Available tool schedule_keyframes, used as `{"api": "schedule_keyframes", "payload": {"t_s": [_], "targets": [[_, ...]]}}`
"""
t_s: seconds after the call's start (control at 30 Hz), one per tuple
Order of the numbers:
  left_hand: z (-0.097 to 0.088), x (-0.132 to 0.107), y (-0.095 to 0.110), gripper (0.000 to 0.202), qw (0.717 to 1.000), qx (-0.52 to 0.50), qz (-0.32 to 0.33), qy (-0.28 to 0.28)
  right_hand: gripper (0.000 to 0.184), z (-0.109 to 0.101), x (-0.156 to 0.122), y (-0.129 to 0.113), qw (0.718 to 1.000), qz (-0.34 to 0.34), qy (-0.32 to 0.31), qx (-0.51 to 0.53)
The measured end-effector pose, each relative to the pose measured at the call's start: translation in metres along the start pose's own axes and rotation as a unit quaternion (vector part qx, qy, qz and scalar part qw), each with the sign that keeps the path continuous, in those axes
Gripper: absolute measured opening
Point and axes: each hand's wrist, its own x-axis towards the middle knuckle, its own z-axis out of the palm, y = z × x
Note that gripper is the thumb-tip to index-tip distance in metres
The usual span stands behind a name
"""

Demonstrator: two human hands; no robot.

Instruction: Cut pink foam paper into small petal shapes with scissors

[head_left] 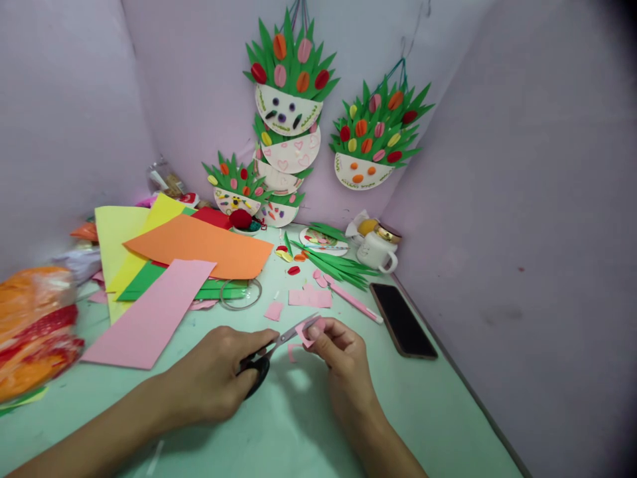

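The left hand [219,372] is curled around the black handles of a pair of metal-bladed scissors [259,373]. At the blades, the right hand [346,355] pinches a small pale-pink paper piece [304,334] between thumb and fingertips. Just beyond the scissors, a small pink paper scrap [273,310] and a notched pink paper strip [311,298] lie on the mint-green tabletop [279,435]. Right of the scissors are a slim pink-and-white pen-like stick [355,302] and a black-screened phone [404,322]; left of them, a long pink paper sheet [149,322] overlaps a broad orange paper sheet [199,245]
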Motion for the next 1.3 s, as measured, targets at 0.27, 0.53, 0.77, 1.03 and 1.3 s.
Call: {"api": "schedule_keyframes", "payload": {"t_s": [0.27,0.53,0.77,1.03,1.3], "targets": [[0.001,-0.002,-0.001,0.013,1.0,-0.004,0.006,0.002,0.013,-0.002,0.0,0.003,1.0,0.001,0.0,0.004],[-0.003,0.0,0.003,0.015,1.0,-0.006,0.002,-0.003,0.013,0.0,-0.001,0.002,1.0,0.002,0.0,-0.001],[-0.004,0.0,0.005,0.015,1.0,-0.002,-0.002,-0.009,0.014,0.001,0.0,-0.001,1.0,0.004,-0.005,-0.009],[-0.003,-0.001,0.004,0.016,1.0,0.003,-0.001,-0.009,0.013,0.002,0.0,0.0,1.0,0.008,-0.004,-0.006],[-0.009,0.002,0.01,0.016,1.0,0.001,-0.015,-0.025,0.015,0.0,0.001,0.004,1.0,0.012,0.012,-0.001]]}}
